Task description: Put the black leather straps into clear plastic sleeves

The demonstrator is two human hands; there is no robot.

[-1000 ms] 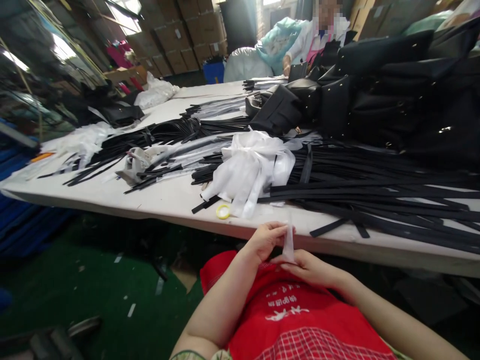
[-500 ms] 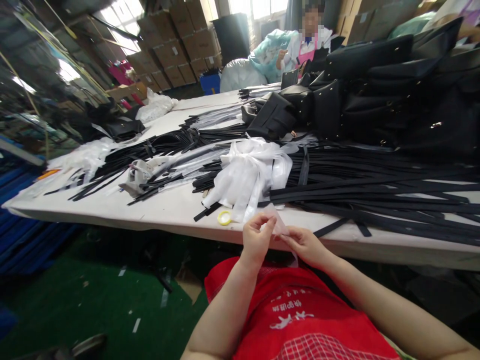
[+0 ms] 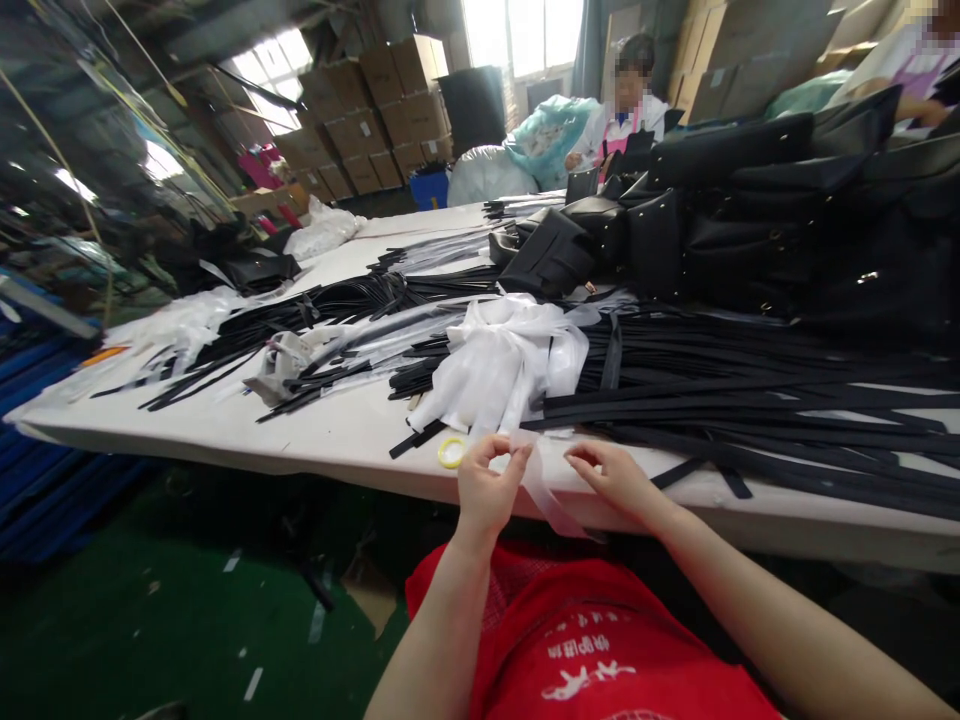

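My left hand (image 3: 491,485) is at the near table edge, thumb and finger pinched on the top of a translucent white plastic strip (image 3: 551,505). The strip hangs down over the edge in front of my red apron. My right hand (image 3: 611,480) is just right of the strip, apart from it, its fingers loosely curled with nothing visible in them. Beyond my hands is a bunch of white plastic strips (image 3: 499,365), lying over long black straps (image 3: 750,350). A yellow tape ring (image 3: 451,453) lies beside my left hand.
Black bags (image 3: 750,200) are piled at the back right. More straps with clear wrapping (image 3: 435,245) and a crumpled grey-white bundle (image 3: 281,365) lie on the white table (image 3: 225,430). A co-worker (image 3: 622,110) sits across the table. Cardboard boxes (image 3: 360,130) are stacked behind.
My hands have moved apart. The left hand shifted left with the plastic strip; the right let go of it, and the strip now hangs lengthwise. The camera view tilted slightly up.
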